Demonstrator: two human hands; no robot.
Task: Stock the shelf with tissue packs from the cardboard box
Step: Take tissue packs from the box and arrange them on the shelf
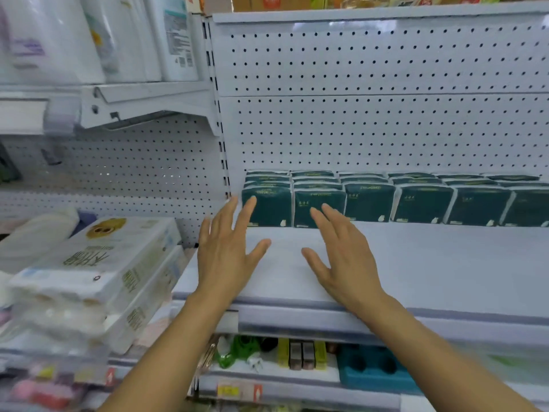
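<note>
Dark green tissue packs (pixel 368 202) stand in rows along the back of a white shelf (pixel 430 263), against the pegboard wall. My left hand (pixel 228 251) hovers over the shelf's left part with fingers spread, its fingertips at the leftmost front pack (pixel 269 208). My right hand (pixel 341 257) is spread too, fingertips at the second pack (pixel 318 203). Both hands are empty. No cardboard box is in view.
White paper-roll packs (pixel 98 272) are stacked on the neighbouring shelf at left. Large white packs (pixel 89 37) sit on an upper left shelf. Below the shelf's front rail (pixel 297 319) lie small goods and a blue tray (pixel 374 367).
</note>
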